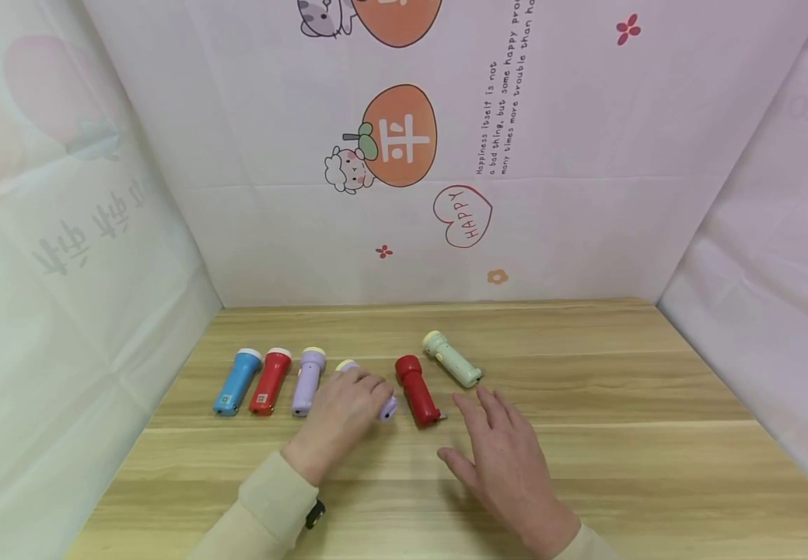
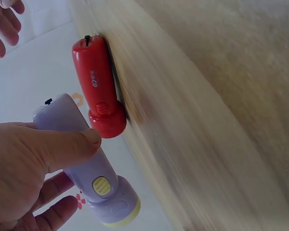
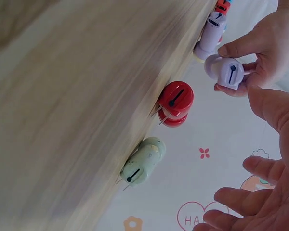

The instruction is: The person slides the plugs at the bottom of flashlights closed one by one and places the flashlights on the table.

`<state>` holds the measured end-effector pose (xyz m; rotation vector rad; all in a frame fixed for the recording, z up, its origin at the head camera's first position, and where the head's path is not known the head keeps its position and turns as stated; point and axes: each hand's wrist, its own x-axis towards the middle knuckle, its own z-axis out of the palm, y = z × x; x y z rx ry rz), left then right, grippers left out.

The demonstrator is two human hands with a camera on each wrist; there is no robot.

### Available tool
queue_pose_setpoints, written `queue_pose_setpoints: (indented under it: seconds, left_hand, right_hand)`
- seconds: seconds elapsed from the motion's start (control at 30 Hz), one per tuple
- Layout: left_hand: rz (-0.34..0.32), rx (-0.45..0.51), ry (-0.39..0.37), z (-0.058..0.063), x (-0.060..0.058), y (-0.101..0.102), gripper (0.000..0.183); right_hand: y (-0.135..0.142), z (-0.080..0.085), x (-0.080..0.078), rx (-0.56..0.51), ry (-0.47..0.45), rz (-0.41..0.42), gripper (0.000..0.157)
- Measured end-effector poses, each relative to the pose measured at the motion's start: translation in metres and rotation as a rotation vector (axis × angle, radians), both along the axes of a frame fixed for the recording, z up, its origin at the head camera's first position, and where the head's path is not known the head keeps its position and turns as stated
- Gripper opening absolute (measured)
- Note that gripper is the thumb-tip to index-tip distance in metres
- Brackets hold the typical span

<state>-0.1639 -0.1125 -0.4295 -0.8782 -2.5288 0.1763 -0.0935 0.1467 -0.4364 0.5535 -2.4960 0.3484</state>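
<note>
My left hand [image 1: 349,408] grips a lavender flashlight [image 2: 72,139] round its body, thumb on top; the left wrist view shows its pale yellow switch and lens rim. In the head view the hand covers most of it. Just to its right lies a dark red flashlight [image 1: 417,391], with metal prongs out at its tail. Beyond that a pale green flashlight [image 1: 453,359] lies at a slant, its prongs also out in the right wrist view. Near these two, my right hand [image 1: 505,463] hovers with fingers spread, holding nothing.
Left of my left hand, a blue flashlight [image 1: 238,381], a red flashlight [image 1: 271,381] and another lavender flashlight [image 1: 309,381] lie side by side in a row. The wooden table [image 1: 620,435] is enclosed by white printed cloth [image 1: 571,218] at the back and sides.
</note>
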Motion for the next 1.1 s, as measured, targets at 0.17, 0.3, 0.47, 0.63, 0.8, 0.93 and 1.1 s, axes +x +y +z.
queue_pose_setpoints:
  seconds: [0.17, 0.3, 0.47, 0.63, 0.8, 0.93, 1.1]
  left_hand:
    - [0.021, -0.037, -0.012, -0.002, -0.004, -0.002, 0.034]
    - [0.024, -0.052, -0.034, -0.004, -0.008, -0.004, 0.032]
    - [0.012, -0.067, -0.049, -0.006, -0.013, -0.007, 0.03]
    - [0.006, -0.1, -0.071, -0.006, -0.017, -0.009, 0.032]
    - [-0.008, -0.117, -0.072, -0.008, -0.022, -0.008, 0.032]
    - [-0.007, -0.13, -0.072, -0.008, -0.026, -0.009, 0.03]
    - [0.004, -0.16, -0.083, -0.009, -0.031, -0.01, 0.031]
  right_hand:
    - [0.001, -0.001, -0.001, 0.042, 0.001, -0.016, 0.084]
    - [0.001, -0.003, -0.001, 0.073, 0.013, -0.022, 0.09]
    - [0.002, -0.003, 0.0, 0.114, -0.042, -0.055, 0.096]
    - [0.003, -0.001, 0.003, 0.138, -0.099, -0.088, 0.103]
    - [0.003, 0.0, 0.003, 0.146, -0.121, -0.097, 0.106]
    - [0.004, -0.001, 0.004, 0.152, -0.154, -0.103, 0.105]
    - [0.003, -0.002, 0.003, 0.145, -0.167, -0.098, 0.105]
